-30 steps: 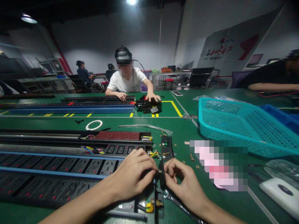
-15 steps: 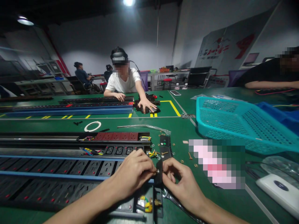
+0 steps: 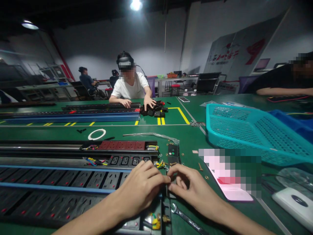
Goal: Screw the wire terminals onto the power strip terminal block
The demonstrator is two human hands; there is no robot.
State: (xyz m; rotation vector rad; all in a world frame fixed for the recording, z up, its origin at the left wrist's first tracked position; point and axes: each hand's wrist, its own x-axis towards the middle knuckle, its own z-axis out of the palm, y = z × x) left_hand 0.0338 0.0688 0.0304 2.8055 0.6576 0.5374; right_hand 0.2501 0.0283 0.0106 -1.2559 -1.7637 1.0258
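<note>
Here we go: my left hand [image 3: 140,191] and right hand [image 3: 193,186] meet, fingers curled, both pinching a small dark bracket [image 3: 167,188]. It's nearly hidden, just a narrow sliver between my fingertips, so I can't call its long axis. It's held right over the end of the power strip [image 3: 129,160] on the table [image 3: 186,117], with four black sockets showing in a row. Just ahead, one black plate [image 3: 173,154] lies flat, long axis pointing away from me, brass washers [image 3: 206,177] scattered nearby. One spanner [image 3: 187,219] lies just below my right hand.
</note>
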